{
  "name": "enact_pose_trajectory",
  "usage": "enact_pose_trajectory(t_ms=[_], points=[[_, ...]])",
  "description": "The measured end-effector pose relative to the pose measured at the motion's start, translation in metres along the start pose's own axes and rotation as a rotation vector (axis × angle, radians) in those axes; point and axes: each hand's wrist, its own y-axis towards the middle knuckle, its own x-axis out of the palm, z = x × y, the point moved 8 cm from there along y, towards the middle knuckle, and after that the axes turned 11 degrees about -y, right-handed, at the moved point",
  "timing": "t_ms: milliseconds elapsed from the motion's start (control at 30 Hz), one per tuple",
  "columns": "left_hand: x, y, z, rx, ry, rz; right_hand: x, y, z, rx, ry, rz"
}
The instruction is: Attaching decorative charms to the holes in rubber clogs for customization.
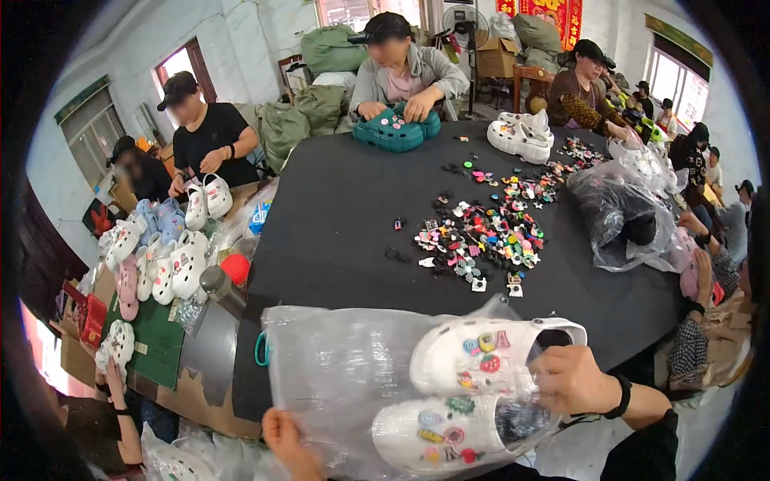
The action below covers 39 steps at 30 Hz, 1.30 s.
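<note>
A pair of white clogs with colourful charms lies side by side at the near edge of the black table: the farther clog (437,358) and the nearer clog (395,433). A clear plastic bag (321,353) spreads left of them, and film wraps around the nearer clog's heel. How far both clogs sit inside the bag is hard to tell. My right hand (573,381) is closed on the clogs near their openings, fingers partly hidden. By the bag's lower left corner, my left hand (290,441) is closed on its edge.
Loose shoe charms (489,240) lie heaped beyond the clogs. Another plastic bag (622,208) sits at the right. Across the table (337,240) a person handles a green clog (397,132); white clogs (521,138) stand nearby. A steel flask (220,289) and more clogs (188,260) are at left.
</note>
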Motion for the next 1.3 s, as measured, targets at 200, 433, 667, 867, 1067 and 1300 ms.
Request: enact_pose_trajectory(t_ms=[200,433,667,867,1067,1300], points=[[0.000,0.004,-0.009,-0.023,0.033,-0.065,0.013,0.020,0.028,0.186,0.026,0.070],[0.009,0.015,-0.013,-0.022,0.101,-0.200,0.024,0.077,0.028,0.235,-0.028,0.192],[0.014,0.016,-0.001,-0.009,0.200,-0.304,0.072,0.113,0.012,0.367,-0.035,0.110],[0.014,0.005,0.004,0.000,0.280,-0.335,-0.004,0.085,0.008,0.357,-0.001,0.343],[0.042,-0.007,0.012,0.015,0.353,-0.446,-0.001,0.088,-0.093,-0.235,0.713,0.125],[0.077,-0.027,0.027,0.044,0.500,-0.563,0.109,0.086,-0.132,-0.175,0.954,0.262]])
